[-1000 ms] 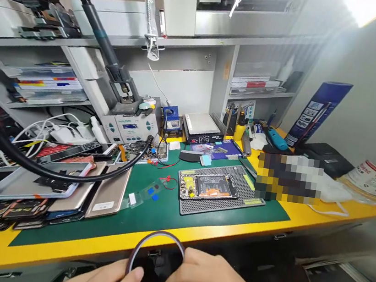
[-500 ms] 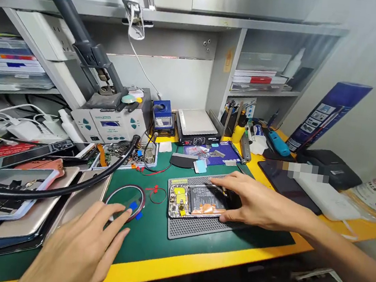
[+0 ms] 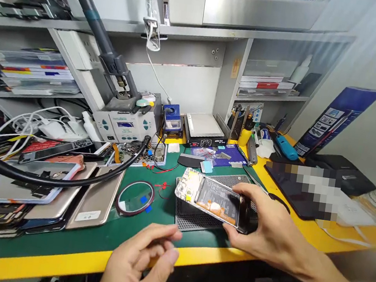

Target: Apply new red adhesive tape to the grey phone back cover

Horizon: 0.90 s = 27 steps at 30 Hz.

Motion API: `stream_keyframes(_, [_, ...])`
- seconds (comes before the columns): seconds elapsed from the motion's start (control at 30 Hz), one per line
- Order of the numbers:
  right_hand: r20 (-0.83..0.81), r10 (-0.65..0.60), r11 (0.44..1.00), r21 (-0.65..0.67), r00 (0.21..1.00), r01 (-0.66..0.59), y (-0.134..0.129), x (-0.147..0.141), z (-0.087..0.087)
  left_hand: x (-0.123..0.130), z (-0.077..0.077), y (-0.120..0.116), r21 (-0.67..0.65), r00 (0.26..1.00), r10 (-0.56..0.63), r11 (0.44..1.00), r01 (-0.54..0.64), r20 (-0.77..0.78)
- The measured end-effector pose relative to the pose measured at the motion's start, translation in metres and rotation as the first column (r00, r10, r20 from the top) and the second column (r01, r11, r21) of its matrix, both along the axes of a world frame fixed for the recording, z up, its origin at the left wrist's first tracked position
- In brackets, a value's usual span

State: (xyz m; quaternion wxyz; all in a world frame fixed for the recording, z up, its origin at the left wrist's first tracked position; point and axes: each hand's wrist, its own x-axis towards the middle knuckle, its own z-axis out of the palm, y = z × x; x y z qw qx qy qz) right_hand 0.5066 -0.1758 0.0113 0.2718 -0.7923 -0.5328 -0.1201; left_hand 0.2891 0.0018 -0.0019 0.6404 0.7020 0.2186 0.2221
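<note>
- Our right hand (image 3: pixel 267 225) comes in from the lower right, forearm sloping up toward the bench, wrist nearly straight.
- With it we grip the right-hand end of an opened phone (image 3: pixel 216 200): thumb on the near edge, index finger bent over the far edge, both clamped on it. Our other right fingers are mostly hidden.
- We hold the phone tilted above the grey perforated mat (image 3: pixel 191 223), its inner side with the battery (image 3: pixel 220 196) facing up; we cannot tell whether its lower end touches the mat.
- Our left hand (image 3: pixel 144 260) hangs empty before the yellow bench edge (image 3: pixel 204 255), palm turned inward, near the phone but apart from it.
- Its index finger stretches to the right, the thumb lies apart below, and the remaining fingers curl loosely between.
- Left of the phone, a ring-shaped roll (image 3: pixel 152 195) lies flat on the green mat (image 3: pixel 99 239).
</note>
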Motion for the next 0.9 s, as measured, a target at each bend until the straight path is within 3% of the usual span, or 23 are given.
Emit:
stream_keyframes(0.07, [-0.047,-0.069,0.98,0.183,0.997,0.076,0.004,-0.025,-0.002,0.014,-0.002,-0.01,-0.283,0.993,0.013,0.959,0.021,0.117])
stream_keyframes(0.1, [-0.092,-0.087,0.956,0.272,0.992,0.109,0.008,-0.039,-0.002,0.023,-0.004,-0.013,-0.36,0.973,-0.009,0.928,0.093,0.229])
stream_keyframes(0.2, [-0.229,-0.063,0.893,0.422,0.971,0.158,0.021,-0.08,0.001,0.044,-0.008,-0.015,-0.438,0.861,-0.087,0.832,0.339,0.501])
stream_keyframes(0.27, [-0.287,-0.025,0.876,0.454,0.958,0.159,0.026,-0.1,0.006,0.048,-0.009,-0.014,-0.462,0.817,-0.123,0.773,0.435,0.564])
stream_keyframes(0.33, [-0.314,0.027,0.868,0.478,0.949,0.133,0.025,-0.112,0.009,0.046,-0.007,-0.012,-0.481,0.802,-0.148,0.732,0.482,0.579])
stream_keyframes(0.4, [-0.336,0.122,0.885,0.464,0.934,0.051,0.02,-0.117,0.01,0.042,-0.006,-0.011,-0.495,0.804,-0.129,0.728,0.474,0.58])
stream_keyframes(0.5, [-0.407,0.277,0.906,0.411,0.871,-0.096,0.007,-0.121,0.004,0.04,-0.006,-0.01,-0.561,0.815,0.051,0.751,0.349,0.577])
stream_keyframes(0.57, [-0.465,0.306,0.905,0.413,0.831,-0.102,0.0,-0.123,-0.002,0.042,-0.007,-0.011,-0.621,0.818,0.15,0.729,0.288,0.556])
stream_keyframes(0.63, [-0.499,0.313,0.89,0.45,0.808,-0.067,-0.004,-0.126,-0.005,0.043,-0.007,-0.011,-0.644,0.832,0.115,0.693,0.324,0.543])
stream_keyframes(0.77, [-0.54,0.34,0.865,0.5,0.77,-0.031,-0.006,-0.134,-0.005,0.042,-0.003,-0.015,-0.615,0.82,-0.117,0.604,0.506,0.56])
stream_keyframes(0.9, [-0.58,0.326,0.851,0.524,0.747,0.035,-0.007,-0.139,-0.006,0.04,-0.004,-0.017,-0.627,0.803,-0.072,0.585,0.514,0.592])
